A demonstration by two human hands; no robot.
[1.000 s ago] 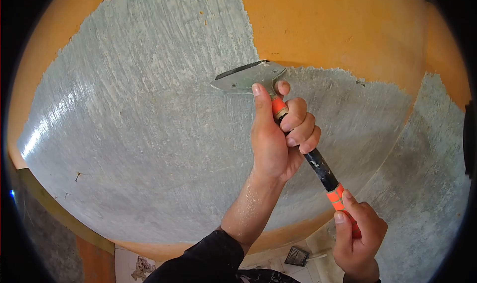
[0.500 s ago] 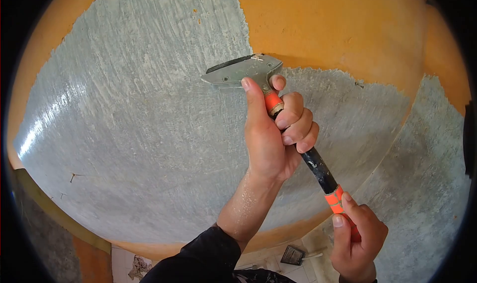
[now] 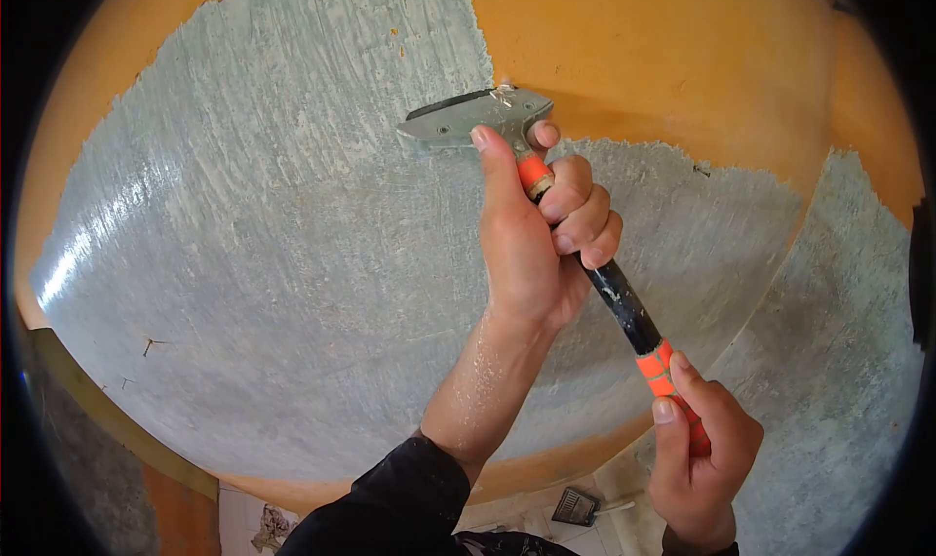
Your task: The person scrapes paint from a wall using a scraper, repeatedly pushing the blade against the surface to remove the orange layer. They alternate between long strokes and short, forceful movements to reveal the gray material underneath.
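A long-handled wall scraper [image 3: 632, 314] reaches up to the wall, its wide grey-green head [image 3: 478, 117] tilted against the border of orange paint and bare grey plaster. My left hand [image 3: 526, 249] wraps round the black handle just below the head, thumb along the neck. Lower down, my right hand [image 3: 710, 458] grips the orange handle end between thumb and fingers. Pale flakes lie on top of the head. Fine dust speckles my left forearm [image 3: 478, 380].
Orange paint [image 3: 663, 49] covers the upper right wall, while scraped grey plaster [image 3: 322, 263] spreads across the middle and left. A small nail [image 3: 148, 346] sticks out at lower left. On the tiled floor below lie a dark paint tray [image 3: 576, 506] and a crumpled object [image 3: 273, 527].
The scraper and both hands have moved slightly upward along the wall. Both grips stay the same, and the view has shifted a little.
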